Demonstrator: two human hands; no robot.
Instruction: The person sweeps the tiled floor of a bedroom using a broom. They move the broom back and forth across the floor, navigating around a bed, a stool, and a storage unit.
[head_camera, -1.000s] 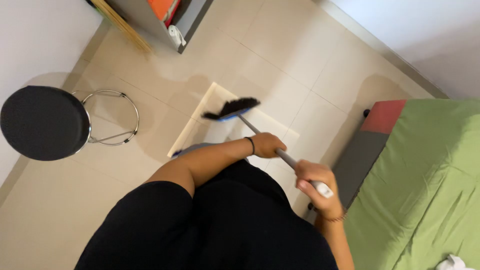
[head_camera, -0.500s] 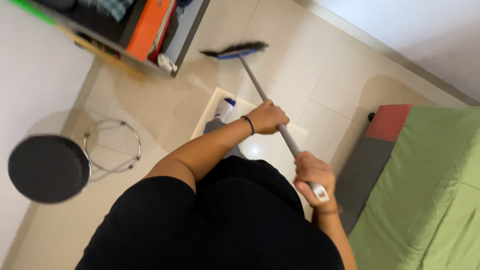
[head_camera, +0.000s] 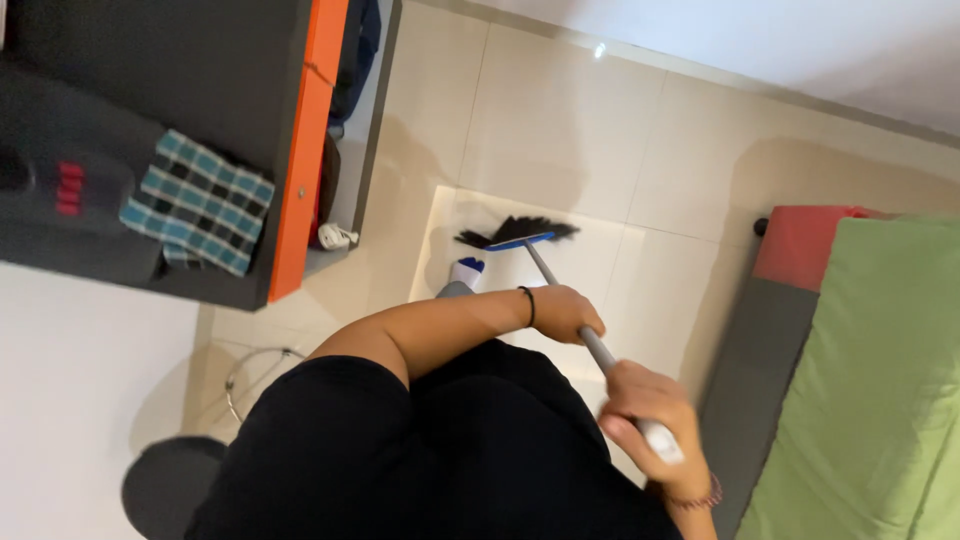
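Over the pale tiled floor (head_camera: 560, 130), both hands' grips, left (head_camera: 568, 312) and right (head_camera: 645, 410), clasp the broom (head_camera: 530, 245).

No packages, labels, signs or screens in view.

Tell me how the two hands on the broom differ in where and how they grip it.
The left hand grips the middle of the broom handle, nearer the bristles; the right hand grips the top end. The left wrist wears a black band, the right a beaded one. Both are closed around the handle.
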